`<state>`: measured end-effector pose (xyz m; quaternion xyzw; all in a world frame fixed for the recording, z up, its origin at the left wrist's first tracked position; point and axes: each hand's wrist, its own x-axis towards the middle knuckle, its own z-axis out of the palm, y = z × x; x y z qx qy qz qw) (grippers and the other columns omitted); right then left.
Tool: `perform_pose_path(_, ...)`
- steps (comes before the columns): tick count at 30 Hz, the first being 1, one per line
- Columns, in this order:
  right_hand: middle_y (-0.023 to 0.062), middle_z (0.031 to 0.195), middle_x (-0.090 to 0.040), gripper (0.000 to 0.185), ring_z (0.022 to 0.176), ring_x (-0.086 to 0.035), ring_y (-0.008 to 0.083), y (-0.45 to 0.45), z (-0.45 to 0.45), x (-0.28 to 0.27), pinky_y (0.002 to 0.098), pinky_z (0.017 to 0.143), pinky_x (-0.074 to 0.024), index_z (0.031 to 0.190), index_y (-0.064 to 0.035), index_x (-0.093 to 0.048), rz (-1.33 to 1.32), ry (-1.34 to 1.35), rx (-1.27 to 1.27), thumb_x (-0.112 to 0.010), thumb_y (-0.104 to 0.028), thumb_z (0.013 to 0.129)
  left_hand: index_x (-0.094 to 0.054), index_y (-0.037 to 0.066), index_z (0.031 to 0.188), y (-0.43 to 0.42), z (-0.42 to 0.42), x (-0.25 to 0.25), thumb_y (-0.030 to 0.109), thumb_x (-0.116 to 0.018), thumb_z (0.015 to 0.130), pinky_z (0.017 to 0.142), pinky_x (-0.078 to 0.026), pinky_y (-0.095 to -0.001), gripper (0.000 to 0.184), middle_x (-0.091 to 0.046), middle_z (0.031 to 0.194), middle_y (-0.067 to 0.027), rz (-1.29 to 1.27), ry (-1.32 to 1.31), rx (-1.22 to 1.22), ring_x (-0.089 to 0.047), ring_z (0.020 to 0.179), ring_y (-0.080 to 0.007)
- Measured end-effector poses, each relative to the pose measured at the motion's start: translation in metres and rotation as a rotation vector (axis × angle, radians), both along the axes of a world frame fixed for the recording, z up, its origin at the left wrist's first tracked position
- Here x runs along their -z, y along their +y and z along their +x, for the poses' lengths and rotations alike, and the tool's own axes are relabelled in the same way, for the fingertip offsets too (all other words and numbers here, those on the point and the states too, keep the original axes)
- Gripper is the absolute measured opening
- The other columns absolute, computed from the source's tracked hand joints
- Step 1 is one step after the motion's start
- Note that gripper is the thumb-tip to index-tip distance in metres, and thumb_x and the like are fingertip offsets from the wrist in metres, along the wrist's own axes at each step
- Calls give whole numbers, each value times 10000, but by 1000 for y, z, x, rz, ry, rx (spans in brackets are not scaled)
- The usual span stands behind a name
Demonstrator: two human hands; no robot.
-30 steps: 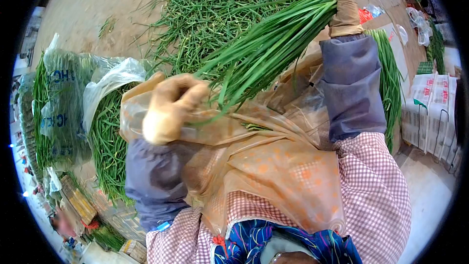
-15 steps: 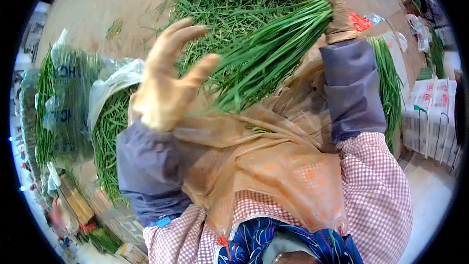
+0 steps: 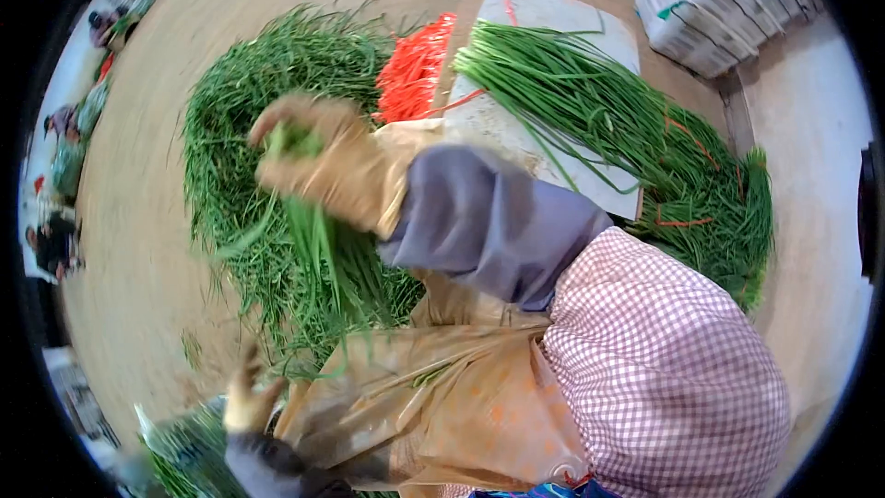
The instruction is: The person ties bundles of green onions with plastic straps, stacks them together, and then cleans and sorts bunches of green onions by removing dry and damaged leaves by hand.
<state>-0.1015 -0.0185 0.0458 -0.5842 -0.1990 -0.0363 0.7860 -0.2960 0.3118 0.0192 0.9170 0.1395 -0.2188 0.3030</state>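
Observation:
My right hand (image 3: 324, 164), in a tan glove, grips a bunch of garlic chives (image 3: 318, 244) by the pale stem end, with the leaves hanging down. The hand is smeared by motion, and a big heap of loose chives (image 3: 230, 101) lies on the floor beneath it. Low at the left, my gloved left hand (image 3: 251, 398) is blurred, its fingers apart and nothing in them. It is beside the orange-patterned plastic apron (image 3: 479, 406) over my lap. More chives (image 3: 562, 83) lie on a white board (image 3: 627, 46) to the right, stems aligned.
Red ties (image 3: 417, 69) are piled between the heap and the board. Chive bundles bound with red ties (image 3: 710, 212) lie past the board's near end. White packages (image 3: 714, 0) stand at the upper right. A clear bag of greens (image 3: 189, 443) is at lower left; people are at the far left.
The view has turned to the right, bringing the board and red ties into sight. My right hand has swung across the heap with the chives, while my open left hand has dropped low at the left.

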Motion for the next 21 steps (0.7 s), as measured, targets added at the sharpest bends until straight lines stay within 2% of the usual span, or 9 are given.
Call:
perform_pose_path(1,-6,770,-571,225,690,-544,85,13,-8,8,231,608,-477,969,-101,-632,-43,-79,-10,-681,-56,755,-325,127,1474,-15,6,-36,134,-749,754,942,-466,-408,836,-447,1422,-146,-234,-150,-212,-483,1227,-280)
perform_pose_path(3,0,756,-568,215,701,-536,77,33,-30,13,241,623,-469,962,-85,-622,-68,-92,-131,-663,-56,752,-150,33,1505,-60,32,-84,265,-774,742,1075,-327,-407,1013,-323,1495,-194,-502,-653,-67,-403,1312,-279)
perform_pose_path(8,6,772,-577,240,729,-524,79,37,-58,-4,253,672,-457,949,-44,-604,184,84,-215,-669,-68,719,-215,4,1464,-155,45,-3,439,-916,528,1066,-335,-394,1248,-404,1413,-138,-663,-520,-76,-436,1258,-282)
perform_pose_path(10,5,776,-568,260,737,-523,80,20,-57,1,246,679,-449,948,-45,-601,161,151,-144,-679,-83,703,-295,24,1417,-195,52,3,352,-940,507,1029,-384,-380,1162,-463,1321,-86,-1071,-163,-182,-491,1175,-250)
perform_pose_path(12,4,784,-565,265,738,-524,78,1,-64,6,252,675,-451,947,-47,-603,115,213,-72,-683,-99,700,-335,40,1384,-214,58,12,269,-920,554,996,-420,-367,1041,-496,1276,-65,-966,-142,-74,-525,1110,-224)
perform_pose_path(16,7,838,-569,374,795,-524,97,-33,-73,12,264,737,-448,1063,-50,-577,164,273,-153,-713,-136,725,-391,64,1337,-256,50,17,70,-833,636,923,-479,-334,829,-530,1209,-78,-887,-141,-264,-544,1073,-205)
perform_pose_path(19,47,961,-601,457,906,-563,130,-92,-72,10,288,808,-468,1168,-54,-535,-59,129,-86,-731,-188,777,-438,58,1290,-254,64,2,26,-786,681,865,-500,-321,702,-560,1141,-65,-837,-126,-1,-575,1004,-182)
perform_pose_path(20,65,984,-603,442,929,-570,142,-117,-74,10,294,818,-474,1177,-52,-525,-137,75,-23,-712,-183,798,-490,52,1219,-250,77,6,14,-746,712,761,-516,-294,569,-606,1003,-42,-611,-241,157,-608,863,-156)
perform_pose_path(21,64,976,-610,386,914,-579,145,-141,-74,25,285,805,-484,1167,-45,-546,38,154,77,-688,-182,835,-516,45,1173,-257,89,-13,42,-747,714,708,-513,-281,514,-614,938,-34,-633,-214,82,-606,795,-142)
